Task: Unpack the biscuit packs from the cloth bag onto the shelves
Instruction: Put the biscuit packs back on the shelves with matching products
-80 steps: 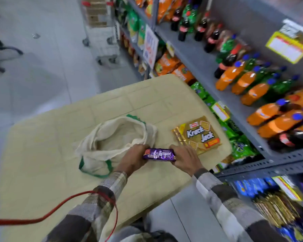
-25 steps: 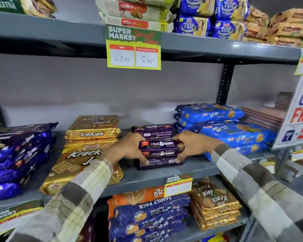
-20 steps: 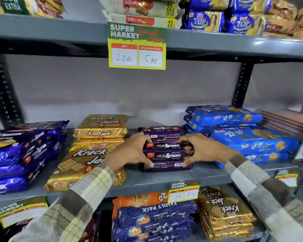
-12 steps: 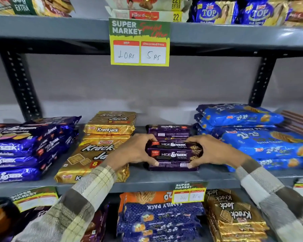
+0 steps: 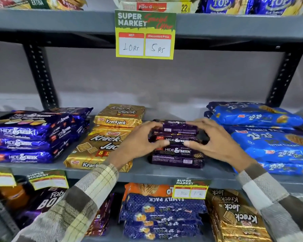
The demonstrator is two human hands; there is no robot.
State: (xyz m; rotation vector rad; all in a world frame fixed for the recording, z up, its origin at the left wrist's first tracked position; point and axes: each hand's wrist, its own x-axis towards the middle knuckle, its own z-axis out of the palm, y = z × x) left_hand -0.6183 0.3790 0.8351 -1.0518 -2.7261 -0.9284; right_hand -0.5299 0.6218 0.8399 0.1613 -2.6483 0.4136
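Biscuit pack seated on the purple stack, a hand at each end

Biscuit pack (image 5: 176,139): purple Hide & Seek wrapper, centre of the frame. It lies as the top layer of the purple stack (image 5: 177,160) on the middle shelf (image 5: 164,173), label facing you. Its long axis runs left to right across the frame, parallel to the shelf's front lip.

Your left hand (image 5: 140,144) covers the pack's left end and your right hand (image 5: 217,142) covers its right end. On both, the fingers (image 5: 203,125) curl over the top edge and the thumbs press the front face, so each hand is wrapped round an end. How firm the grip is cannot be told. Neither hand is nearer; they mirror each other with the pack directly between them.

A rear purple pack (image 5: 179,127) shows just behind and above, barcode side out. Whether it tops a second row is hard to tell.

Neighbours:
- Gold Krackjack packs (image 5: 101,147) sit just beside the stack on the left of the frame, partly behind your left wrist.
- Blue 20-20 packs (image 5: 269,142) sit just beside it on the right.
- A price card (image 5: 145,34) hangs from the shelf above, upper centre.
- The cloth bag is not in view.

Judgement: placement looks all but finished, and the pack sits square on those beneath. The next move is likely to loosen both hands outward along the long axis, then draw them back toward the bottom of the frame. Mind the glossy wrappers; a dragged thumb could slide the pack forward off the stack.
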